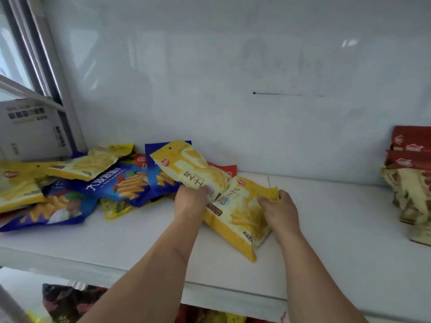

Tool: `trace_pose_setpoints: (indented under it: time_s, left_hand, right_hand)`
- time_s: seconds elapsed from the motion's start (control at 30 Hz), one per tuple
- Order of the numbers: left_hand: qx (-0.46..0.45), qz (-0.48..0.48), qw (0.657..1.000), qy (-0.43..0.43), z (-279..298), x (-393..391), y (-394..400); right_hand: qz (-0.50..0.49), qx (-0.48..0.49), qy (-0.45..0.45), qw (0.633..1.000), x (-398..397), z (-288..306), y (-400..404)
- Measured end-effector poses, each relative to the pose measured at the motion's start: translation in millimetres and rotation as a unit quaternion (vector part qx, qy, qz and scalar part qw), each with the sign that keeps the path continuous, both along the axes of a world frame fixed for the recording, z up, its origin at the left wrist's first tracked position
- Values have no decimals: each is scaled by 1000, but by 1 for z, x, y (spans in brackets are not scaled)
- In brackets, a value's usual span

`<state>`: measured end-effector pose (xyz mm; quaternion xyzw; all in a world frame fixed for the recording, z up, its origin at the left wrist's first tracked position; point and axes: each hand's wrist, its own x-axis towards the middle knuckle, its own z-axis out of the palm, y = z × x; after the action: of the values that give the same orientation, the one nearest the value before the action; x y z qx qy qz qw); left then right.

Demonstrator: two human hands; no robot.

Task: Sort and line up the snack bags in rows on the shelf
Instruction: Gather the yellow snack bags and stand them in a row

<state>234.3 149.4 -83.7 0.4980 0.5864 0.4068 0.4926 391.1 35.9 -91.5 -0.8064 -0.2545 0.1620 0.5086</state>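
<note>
Two yellow snack bags are in my hands at the middle of the white shelf (326, 217). My left hand (190, 199) grips the lower end of one yellow bag (186, 164), which is lifted and tilted up toward the back. My right hand (279, 210) holds the right edge of a second yellow bag (238, 217) lying on the shelf. To the left lies a loose heap of blue bags (112, 183) and yellow bags (86, 164). A red bag (225, 170) peeks out behind the held ones.
A stack of red and cream bags (410, 173) stands at the shelf's right end. A grey carton (30, 129) and a window frame (42, 66) are at the far left. The white back wall (233, 78) rises behind. More bags (70, 301) sit on the shelf below.
</note>
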Motion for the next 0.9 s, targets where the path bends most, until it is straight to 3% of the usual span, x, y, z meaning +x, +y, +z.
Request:
trace_pose_setpoints:
  time_s: [0.1,0.2,0.4,0.67,0.9]
  left_hand:
    - [26,-23,999,-17,-6,1,0]
    - [42,-29,998,-31,-10,3,-4]
    - [62,-26,998,-5,-18,3,-7]
    - [92,-38,994,-43,-20,0,-10]
    - [138,-56,985,-90,-20,2,-16]
  right_hand:
    - [-76,-169,-103,977,-15,6,-10]
    - [-99,-234,-100,962,-30,3,-16]
    - [-125,-246,-117,954,-40,-4,-13]
    - [-173,-267,-129,939,-38,0,-22]
    - [-91,-344,-143,924,-42,5,-34]
